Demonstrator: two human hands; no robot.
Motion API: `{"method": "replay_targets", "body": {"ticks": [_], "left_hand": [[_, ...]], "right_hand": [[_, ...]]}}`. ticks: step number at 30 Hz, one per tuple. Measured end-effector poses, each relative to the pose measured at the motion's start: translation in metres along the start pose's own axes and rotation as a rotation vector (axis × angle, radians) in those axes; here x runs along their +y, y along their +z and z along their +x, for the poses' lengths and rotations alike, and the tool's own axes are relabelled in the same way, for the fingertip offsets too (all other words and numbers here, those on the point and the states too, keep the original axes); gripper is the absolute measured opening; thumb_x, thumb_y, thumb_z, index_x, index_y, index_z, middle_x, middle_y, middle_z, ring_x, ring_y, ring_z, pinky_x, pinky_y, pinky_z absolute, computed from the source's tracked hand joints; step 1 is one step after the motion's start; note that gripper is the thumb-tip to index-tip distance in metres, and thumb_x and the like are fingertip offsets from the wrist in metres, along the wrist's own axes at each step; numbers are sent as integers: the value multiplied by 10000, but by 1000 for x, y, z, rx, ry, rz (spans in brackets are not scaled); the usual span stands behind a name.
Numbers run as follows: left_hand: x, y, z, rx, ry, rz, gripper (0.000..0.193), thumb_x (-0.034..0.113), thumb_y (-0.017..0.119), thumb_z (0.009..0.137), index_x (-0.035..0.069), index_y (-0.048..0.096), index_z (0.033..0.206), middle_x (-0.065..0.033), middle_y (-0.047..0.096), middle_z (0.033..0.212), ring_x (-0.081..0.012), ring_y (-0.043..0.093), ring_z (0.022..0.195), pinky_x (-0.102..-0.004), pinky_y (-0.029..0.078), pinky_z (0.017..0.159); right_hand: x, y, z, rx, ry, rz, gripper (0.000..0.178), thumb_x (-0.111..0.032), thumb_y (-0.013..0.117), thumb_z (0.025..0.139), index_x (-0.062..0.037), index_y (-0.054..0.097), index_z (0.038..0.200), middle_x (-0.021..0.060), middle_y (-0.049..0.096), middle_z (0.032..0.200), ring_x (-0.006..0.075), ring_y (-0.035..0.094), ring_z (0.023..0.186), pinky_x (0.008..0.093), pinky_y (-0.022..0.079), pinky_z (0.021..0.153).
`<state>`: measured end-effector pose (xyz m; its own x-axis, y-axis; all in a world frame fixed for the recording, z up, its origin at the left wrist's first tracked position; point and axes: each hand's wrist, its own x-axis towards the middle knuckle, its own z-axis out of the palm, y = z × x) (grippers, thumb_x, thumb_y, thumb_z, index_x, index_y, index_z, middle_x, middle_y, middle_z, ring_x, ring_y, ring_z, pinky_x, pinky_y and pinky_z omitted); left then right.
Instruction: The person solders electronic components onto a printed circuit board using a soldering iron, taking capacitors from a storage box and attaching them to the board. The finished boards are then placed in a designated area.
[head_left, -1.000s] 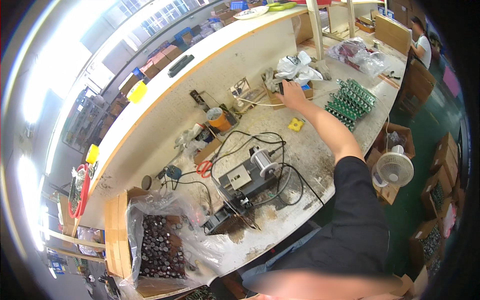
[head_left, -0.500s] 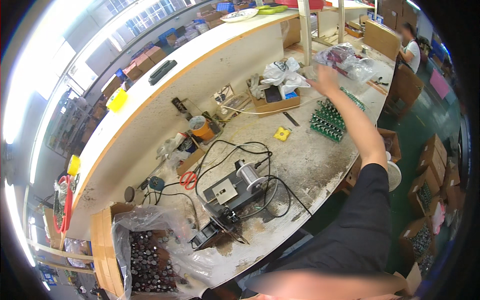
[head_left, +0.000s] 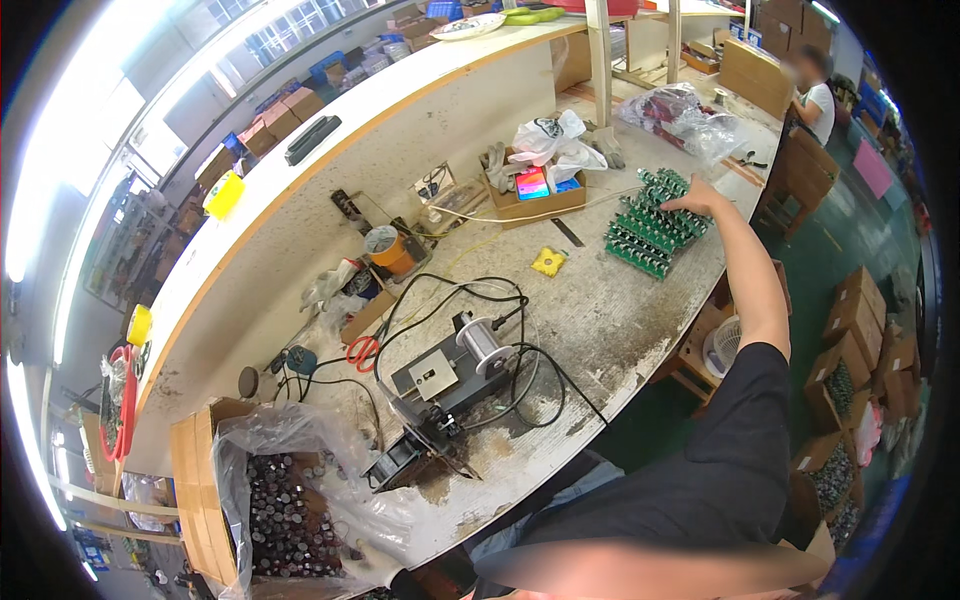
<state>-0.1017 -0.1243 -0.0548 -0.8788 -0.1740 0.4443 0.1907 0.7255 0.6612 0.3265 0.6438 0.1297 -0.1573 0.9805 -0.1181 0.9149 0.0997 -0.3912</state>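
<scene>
My bare right hand (head_left: 698, 199) is at the far right of the bench, its fingers closed on the edge of a green circuit board (head_left: 662, 188). That board lies tilted against several more green boards (head_left: 640, 242) with rows of parts on them. My left hand (head_left: 372, 566), in a white glove, is low in the picture at the near side of a carton (head_left: 198, 500) lined with clear plastic. Small dark round-topped components (head_left: 285, 515) fill the carton, right beside the left fingers. These fingers are too small and partly hidden to read.
Between my hands stands a soldering machine (head_left: 430, 385) with a wire spool (head_left: 485, 345) and looping black cables. Red-handled scissors (head_left: 362, 353), a yellow block (head_left: 548, 262) and a small box (head_left: 540, 207) with gloves and a lit phone lie behind. Another person (head_left: 818, 105) sits far right.
My right hand has come down and nearer from beside the plastic bag onto the boards, and now grips one. The phone's screen has lit up. My left hand stays by the carton.
</scene>
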Motion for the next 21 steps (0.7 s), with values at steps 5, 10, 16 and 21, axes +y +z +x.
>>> {"method": "replay_targets", "body": {"ticks": [5,10,16,21], "left_hand": [[13,-4,1,4,-71,57,513,227,661,814,-86,506,1190,-263,538,1140,-371,506,1071,-433,393,960],[24,-6,8,-83,53,-103,471,205,680,821,-88,540,1162,-239,589,1109,-322,561,1026,-390,439,923],[7,4,32,-222,138,-623,469,213,731,805,-97,577,1122,-212,650,1047,-251,629,939,-353,518,826],[-51,23,38,64,661,-387,473,248,749,792,-62,589,1111,-173,645,986,-259,620,867,-354,515,794]], "right_hand": [[-5,-4,-6,-121,-27,26,999,-492,830,510,143,480,1196,274,581,1168,330,583,1079,367,460,927],[18,9,5,-47,-103,37,879,-417,842,496,144,547,1106,254,635,1057,310,624,987,352,487,873],[11,19,11,15,-55,-105,994,-509,826,485,146,521,1167,292,596,1133,355,595,1070,384,478,931],[4,15,8,-39,-126,-29,1023,-397,865,451,128,446,1223,307,569,1165,388,573,1079,399,476,925]]}}
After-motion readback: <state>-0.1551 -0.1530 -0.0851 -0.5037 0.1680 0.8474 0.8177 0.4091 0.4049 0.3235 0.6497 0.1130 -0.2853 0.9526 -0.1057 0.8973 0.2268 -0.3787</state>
